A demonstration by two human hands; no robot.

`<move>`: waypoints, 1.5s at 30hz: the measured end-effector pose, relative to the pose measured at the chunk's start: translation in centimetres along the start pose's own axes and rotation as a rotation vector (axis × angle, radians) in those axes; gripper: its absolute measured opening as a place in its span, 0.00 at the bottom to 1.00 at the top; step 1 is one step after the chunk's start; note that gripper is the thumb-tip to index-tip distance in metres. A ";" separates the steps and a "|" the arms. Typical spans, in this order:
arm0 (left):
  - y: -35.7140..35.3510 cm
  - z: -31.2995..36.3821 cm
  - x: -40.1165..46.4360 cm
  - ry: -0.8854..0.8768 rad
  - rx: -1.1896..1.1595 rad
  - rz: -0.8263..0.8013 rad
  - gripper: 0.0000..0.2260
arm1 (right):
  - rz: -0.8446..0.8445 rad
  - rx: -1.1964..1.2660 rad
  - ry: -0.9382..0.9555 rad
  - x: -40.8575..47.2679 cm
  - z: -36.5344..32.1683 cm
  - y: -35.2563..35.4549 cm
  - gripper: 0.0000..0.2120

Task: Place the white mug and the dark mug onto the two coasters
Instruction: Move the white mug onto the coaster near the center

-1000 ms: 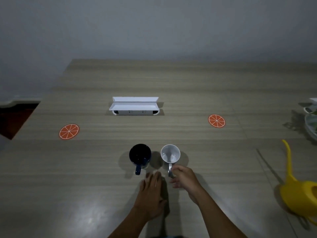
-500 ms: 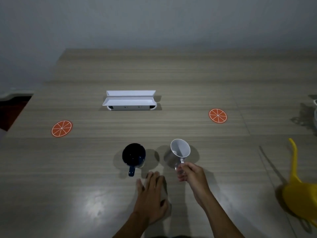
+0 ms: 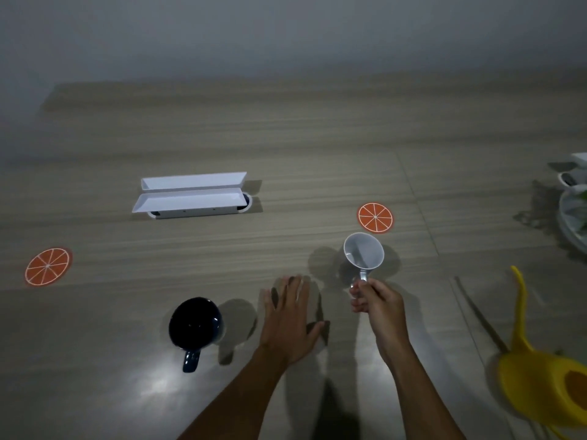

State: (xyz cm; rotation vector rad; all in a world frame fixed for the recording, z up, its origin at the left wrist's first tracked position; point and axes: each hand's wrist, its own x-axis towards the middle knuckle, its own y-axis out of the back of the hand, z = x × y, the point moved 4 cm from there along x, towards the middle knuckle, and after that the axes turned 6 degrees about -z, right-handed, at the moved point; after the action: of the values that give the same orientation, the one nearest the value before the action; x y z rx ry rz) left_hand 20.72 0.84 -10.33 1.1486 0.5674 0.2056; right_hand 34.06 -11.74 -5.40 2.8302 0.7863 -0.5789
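The right hand [image 3: 376, 301] grips the white mug [image 3: 363, 254] by its handle, holding it tilted just short of the right coaster [image 3: 375, 217], which lies beyond it. The step in hand is carrying this mug over; next it needs levelling and setting down centred. The left hand [image 3: 290, 322] lies open and flat on the worktop [image 3: 317, 138], with the dark mug [image 3: 194, 323] just to its left and the left coaster [image 3: 47, 266] well beyond that.

We have only one view, from the head, looking forward and down on the desk [image 3: 317, 138]. Its far edge lies high in the frame, and the near part sits close under us.
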 end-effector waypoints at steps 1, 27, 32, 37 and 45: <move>0.1 0.0 1.2 0.005 -0.002 0.000 0.39 | 0.014 0.007 0.004 0.9 -0.2 0.4 0.09; -1.8 0.1 5.6 0.075 -0.085 0.064 0.36 | 0.189 0.086 0.069 16.7 -3.1 4.5 0.12; -1.9 0.1 5.6 0.076 -0.077 0.066 0.36 | 0.185 0.069 0.062 16.7 -2.3 4.2 0.11; -2.0 0.0 5.6 0.075 -0.082 0.070 0.36 | 0.188 0.059 0.078 17.0 -2.5 4.2 0.10; -2.2 0.0 5.7 0.077 -0.083 0.081 0.36 | 0.192 0.042 0.066 17.4 -2.0 4.1 0.10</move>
State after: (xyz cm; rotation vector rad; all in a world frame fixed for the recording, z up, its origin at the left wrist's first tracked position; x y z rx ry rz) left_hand 25.20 2.47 -14.10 1.0871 0.5753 0.3414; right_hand 50.60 -6.67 -10.45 2.9324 0.5097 -0.4803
